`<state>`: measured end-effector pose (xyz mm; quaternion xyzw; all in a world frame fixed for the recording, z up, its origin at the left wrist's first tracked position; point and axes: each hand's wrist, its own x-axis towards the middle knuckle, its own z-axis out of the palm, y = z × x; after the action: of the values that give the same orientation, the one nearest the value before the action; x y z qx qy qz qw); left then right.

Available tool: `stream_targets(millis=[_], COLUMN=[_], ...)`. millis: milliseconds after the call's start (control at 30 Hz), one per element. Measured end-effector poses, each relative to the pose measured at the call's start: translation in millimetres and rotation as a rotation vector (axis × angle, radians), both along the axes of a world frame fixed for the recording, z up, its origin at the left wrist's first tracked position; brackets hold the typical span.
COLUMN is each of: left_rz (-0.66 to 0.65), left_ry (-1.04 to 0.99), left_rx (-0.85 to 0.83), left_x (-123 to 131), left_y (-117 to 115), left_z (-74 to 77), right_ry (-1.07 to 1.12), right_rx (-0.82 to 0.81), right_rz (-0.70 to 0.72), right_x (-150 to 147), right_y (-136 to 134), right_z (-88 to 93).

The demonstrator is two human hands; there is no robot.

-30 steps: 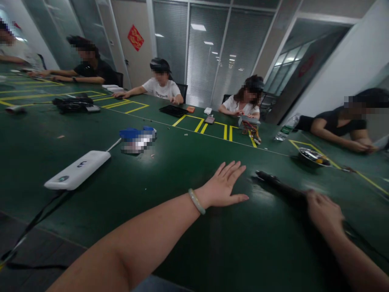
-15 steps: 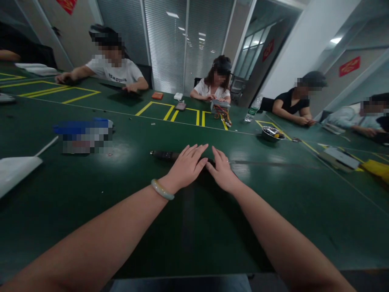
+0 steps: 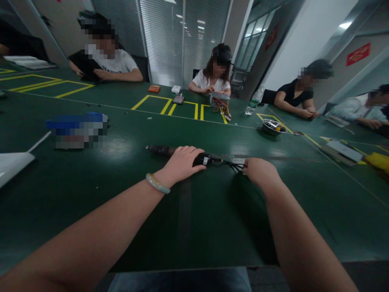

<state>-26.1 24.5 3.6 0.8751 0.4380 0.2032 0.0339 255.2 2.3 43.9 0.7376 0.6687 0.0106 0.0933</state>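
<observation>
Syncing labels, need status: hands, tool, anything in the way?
Left hand draped over black tool on table, grip unclear. Right hand pinching its wires. Nothing close; steel bowl well beyond.

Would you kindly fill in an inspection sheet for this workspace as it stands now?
Surface: dark green table with yellow tape lines.
Job's things: black tool lying flat; thin black wires leave its right end.
Clutter: blue item, white device, metal bowl, water bottle.
Grippers: left hand curled over the tool; right hand pinching the wires.
Cables: coloured wires on the far side.
Surroundings: seated people; glass walls with blinds.
</observation>
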Motion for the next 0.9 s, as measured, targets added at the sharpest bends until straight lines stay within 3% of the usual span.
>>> stream_targets(millis=[167,300,533,733,900], left_rz=[0.027,0.044,0.043,0.066,0.004], left_ry=[0.038,0.08,0.177,0.164,0.105], left_rx=[-0.07,-0.185,-0.346,-0.165,-0.074], left_x=[-5,-22,-55,-43,-24], left_y=[3,11,17,2,-6], left_z=[4.3,15.0,28.7,26.0,21.9], right_ry=[0.112,0.2,0.429,0.472,0.507], right_rx=[0.191,0.321,0.364,0.345,0.41], right_rz=[-0.009,0.164,0.479,0.575,0.624], right_x=[2,-4,-30,-58,-51], right_y=[22,27,16,3,6], right_z=[-15.2,-24.9,-27.6,-29.6,-34.3])
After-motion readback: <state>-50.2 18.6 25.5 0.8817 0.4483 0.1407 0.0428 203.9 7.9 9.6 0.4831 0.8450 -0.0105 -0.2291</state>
